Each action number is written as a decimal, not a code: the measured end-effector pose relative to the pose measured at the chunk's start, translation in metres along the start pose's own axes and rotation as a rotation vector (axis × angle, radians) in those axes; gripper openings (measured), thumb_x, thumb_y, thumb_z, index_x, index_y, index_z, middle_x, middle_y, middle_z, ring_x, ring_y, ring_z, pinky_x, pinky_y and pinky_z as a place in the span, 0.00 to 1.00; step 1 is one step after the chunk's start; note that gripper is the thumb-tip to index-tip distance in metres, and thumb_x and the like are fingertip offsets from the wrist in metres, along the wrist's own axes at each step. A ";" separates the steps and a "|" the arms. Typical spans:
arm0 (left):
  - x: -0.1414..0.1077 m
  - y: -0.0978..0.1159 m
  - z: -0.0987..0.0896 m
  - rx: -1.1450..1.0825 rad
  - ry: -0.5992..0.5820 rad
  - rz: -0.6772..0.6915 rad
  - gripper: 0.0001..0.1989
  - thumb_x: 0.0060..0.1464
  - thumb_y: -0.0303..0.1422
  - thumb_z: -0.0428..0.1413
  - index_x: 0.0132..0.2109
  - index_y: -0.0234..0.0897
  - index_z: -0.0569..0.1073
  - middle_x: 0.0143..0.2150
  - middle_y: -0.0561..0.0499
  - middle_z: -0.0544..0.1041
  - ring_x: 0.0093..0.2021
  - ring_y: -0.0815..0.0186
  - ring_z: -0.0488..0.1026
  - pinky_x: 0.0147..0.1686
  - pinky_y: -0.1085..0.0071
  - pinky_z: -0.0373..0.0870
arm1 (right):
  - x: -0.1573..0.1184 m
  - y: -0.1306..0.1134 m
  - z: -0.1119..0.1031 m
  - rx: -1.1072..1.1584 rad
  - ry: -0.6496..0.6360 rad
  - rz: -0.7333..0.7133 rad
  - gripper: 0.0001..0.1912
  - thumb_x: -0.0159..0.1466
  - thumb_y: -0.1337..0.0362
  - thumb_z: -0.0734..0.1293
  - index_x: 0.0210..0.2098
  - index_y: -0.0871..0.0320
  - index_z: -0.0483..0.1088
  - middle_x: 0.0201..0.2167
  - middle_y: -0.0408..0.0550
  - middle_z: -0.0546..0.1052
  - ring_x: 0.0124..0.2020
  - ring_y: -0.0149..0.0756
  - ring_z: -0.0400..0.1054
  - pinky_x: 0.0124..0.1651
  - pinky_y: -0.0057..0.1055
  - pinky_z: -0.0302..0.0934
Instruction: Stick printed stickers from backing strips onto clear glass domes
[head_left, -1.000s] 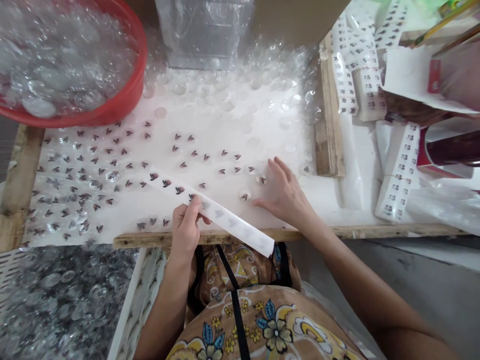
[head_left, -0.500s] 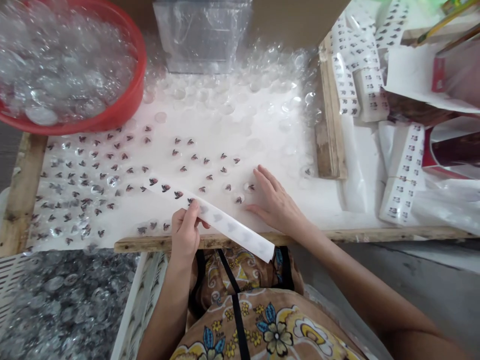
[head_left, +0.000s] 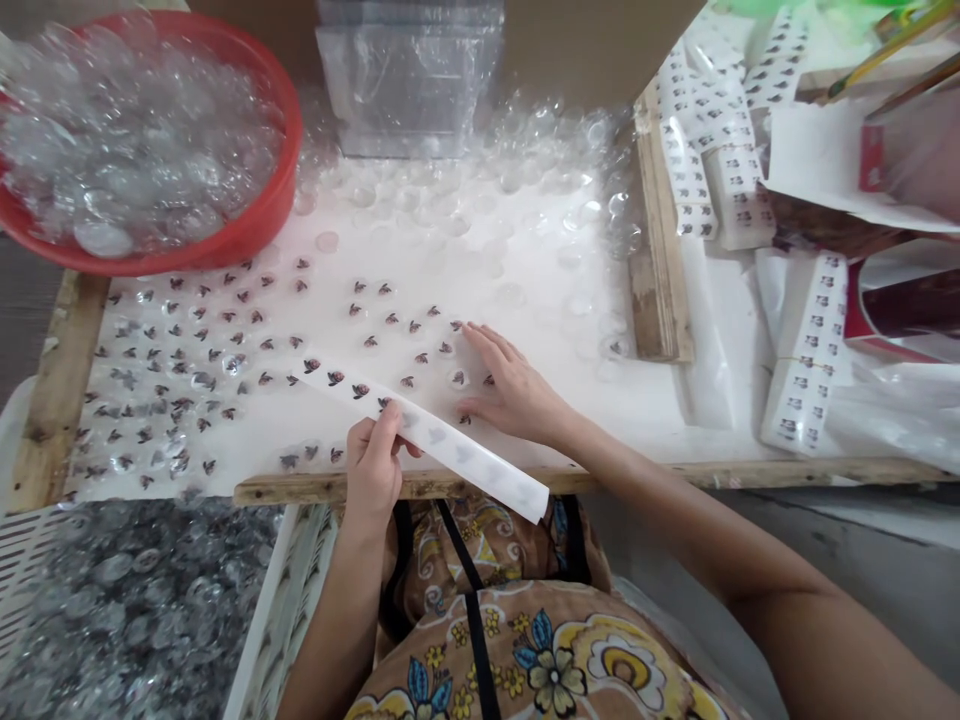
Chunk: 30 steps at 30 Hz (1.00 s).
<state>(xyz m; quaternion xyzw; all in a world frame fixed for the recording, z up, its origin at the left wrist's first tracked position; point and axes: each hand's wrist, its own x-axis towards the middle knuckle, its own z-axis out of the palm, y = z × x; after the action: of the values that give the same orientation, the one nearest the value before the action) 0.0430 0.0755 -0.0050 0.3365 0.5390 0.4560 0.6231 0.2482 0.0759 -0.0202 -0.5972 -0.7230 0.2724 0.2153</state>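
Note:
My left hand (head_left: 376, 455) pinches a white strip of stickers (head_left: 465, 455) printed with small dark-and-red motifs; it slants from upper left down past the table's front edge. My right hand (head_left: 517, 392) rests palm down on the white tabletop (head_left: 420, 240), fingers stretched and thumb apart, partly covering a few stickered pieces. Close to its fingers lies a clear round piece (head_left: 459, 378) bearing the same motif. Many similar stickered pieces (head_left: 176, 355) are spread over the left of the table. Plain clear rounds (head_left: 457, 222) lie further back.
A red basin (head_left: 289, 190) heaped with clear pieces stands back left. Below left is a white crate (head_left: 255, 620) of clear pieces. A clear plastic box (head_left: 409, 90) stands at the back. Wooden strips (head_left: 660, 290) edge the table; bundled sticker strips (head_left: 806, 350) lie right.
My right hand has slid left across the tabletop, and stickered pieces by its fingers have shifted left. My left hand and the strip stay nearly still. The view has shifted slightly.

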 end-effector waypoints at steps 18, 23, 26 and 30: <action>-0.004 0.004 -0.002 -0.084 0.069 -0.058 0.26 0.43 0.48 0.64 0.17 0.39 0.58 0.13 0.59 0.58 0.15 0.74 0.59 0.17 0.75 0.61 | 0.063 0.003 0.021 -0.221 -0.043 -0.163 0.65 0.49 0.34 0.69 0.72 0.58 0.36 0.73 0.61 0.35 0.73 0.58 0.28 0.69 0.59 0.36; -0.020 0.004 -0.015 -0.126 0.188 -0.025 0.26 0.45 0.48 0.63 0.18 0.39 0.59 0.16 0.57 0.60 0.19 0.73 0.62 0.21 0.74 0.63 | 0.100 -0.026 0.054 -0.158 -0.116 -0.361 0.62 0.50 0.31 0.66 0.71 0.62 0.43 0.72 0.65 0.42 0.72 0.58 0.34 0.70 0.57 0.35; -0.029 0.001 -0.026 -0.121 0.283 0.073 0.24 0.47 0.50 0.62 0.20 0.37 0.66 0.20 0.53 0.68 0.23 0.70 0.66 0.24 0.74 0.66 | 0.123 -0.070 0.091 -0.056 -0.130 -0.470 0.59 0.52 0.33 0.67 0.69 0.63 0.47 0.71 0.67 0.45 0.72 0.57 0.37 0.70 0.54 0.36; -0.033 -0.006 -0.041 -0.156 0.440 0.219 0.20 0.49 0.48 0.62 0.24 0.35 0.74 0.25 0.51 0.74 0.27 0.68 0.71 0.27 0.74 0.69 | 0.145 -0.116 0.117 0.215 -0.119 -0.583 0.50 0.57 0.38 0.67 0.68 0.59 0.50 0.69 0.62 0.53 0.70 0.47 0.47 0.69 0.46 0.47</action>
<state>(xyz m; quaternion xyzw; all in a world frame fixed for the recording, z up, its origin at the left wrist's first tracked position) 0.0041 0.0398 -0.0067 0.2368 0.5850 0.6233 0.4618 0.0585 0.1861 -0.0355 -0.3217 -0.8422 0.3084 0.3035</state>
